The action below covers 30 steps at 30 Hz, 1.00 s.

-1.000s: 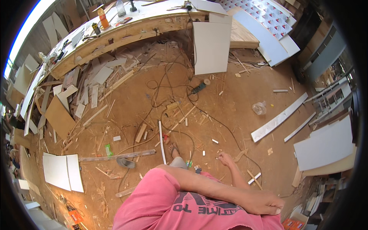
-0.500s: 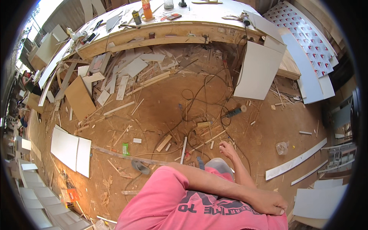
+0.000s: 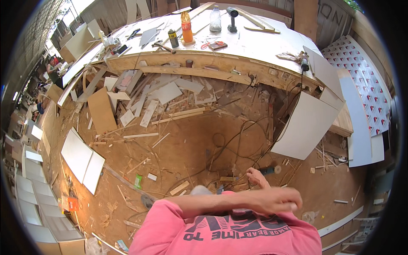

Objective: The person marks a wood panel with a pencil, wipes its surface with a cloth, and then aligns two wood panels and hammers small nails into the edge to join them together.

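Note:
My left arm reaches across the front of my pink shirt. At its end my left hand is over my right arm, its fingers curled in and slightly blurred, with nothing visible in them. Just beyond it my right hand is raised with bent fingers, and no object shows in it either. Whether the left hand touches the right arm I cannot tell. On the floor close behind my right hand lies a teal power tool with a round disc. A knee shows beside my left forearm.
Ahead stands a long white-topped workbench with an orange bottle, a clear bottle, a cordless drill and a hammer. A white panel leans at its right end. Board offcuts and a looping cable litter the floor.
The view has tilted up, showing more of the workbench. My left hand has moved up and inward, closer to the right hand. Both hands stay curled.

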Available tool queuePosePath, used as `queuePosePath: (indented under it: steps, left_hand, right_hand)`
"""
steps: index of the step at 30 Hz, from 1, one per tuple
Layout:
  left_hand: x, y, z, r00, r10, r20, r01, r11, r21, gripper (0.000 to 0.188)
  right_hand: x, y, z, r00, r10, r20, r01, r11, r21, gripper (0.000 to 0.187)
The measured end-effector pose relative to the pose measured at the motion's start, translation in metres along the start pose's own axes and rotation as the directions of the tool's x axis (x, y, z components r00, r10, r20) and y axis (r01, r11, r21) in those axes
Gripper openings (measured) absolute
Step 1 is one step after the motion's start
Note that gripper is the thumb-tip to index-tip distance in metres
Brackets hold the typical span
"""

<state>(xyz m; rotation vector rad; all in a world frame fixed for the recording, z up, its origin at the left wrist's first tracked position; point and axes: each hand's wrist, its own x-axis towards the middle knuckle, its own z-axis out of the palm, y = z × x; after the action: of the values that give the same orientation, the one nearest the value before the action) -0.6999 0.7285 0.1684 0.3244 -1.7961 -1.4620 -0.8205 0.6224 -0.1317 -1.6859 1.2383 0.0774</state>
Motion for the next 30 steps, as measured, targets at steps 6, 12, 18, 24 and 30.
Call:
queuePosePath:
  steps: [6,12,18,24,30]
  left_hand:
    - [-0.099,-0.101,-0.135,0.499,-0.444,-0.744,0.627,0.778,-0.044,0.031]
    - [-0.193,-0.176,-0.213,0.174,-0.427,-0.887,0.857,0.51,-0.077,0.029]
    - [-0.157,-0.218,-0.332,0.253,-0.534,-0.807,0.808,0.575,-0.128,0.026]
    - [-0.108,-0.208,-0.479,0.401,-0.476,-0.783,0.785,0.619,0.026,0.027]
    - [-0.05,-0.187,-0.645,0.58,-0.114,-0.806,0.684,0.607,0.406,0.04]
  right_hand:
    - [0.047,0.046,-0.074,0.983,0.04,-0.179,-0.017,0.992,0.126,0.031]
    - [0.059,0.139,-0.073,0.953,0.301,-0.033,-0.277,0.911,0.306,0.024]
    - [0.069,0.11,-0.084,0.929,0.368,0.042,-0.357,0.858,0.37,0.029]
    - [0.184,-0.039,-0.154,0.905,0.423,-0.046,-0.345,0.793,0.503,0.028]
    - [0.289,-0.207,-0.206,0.949,0.218,-0.228,-0.058,0.832,0.552,0.035]
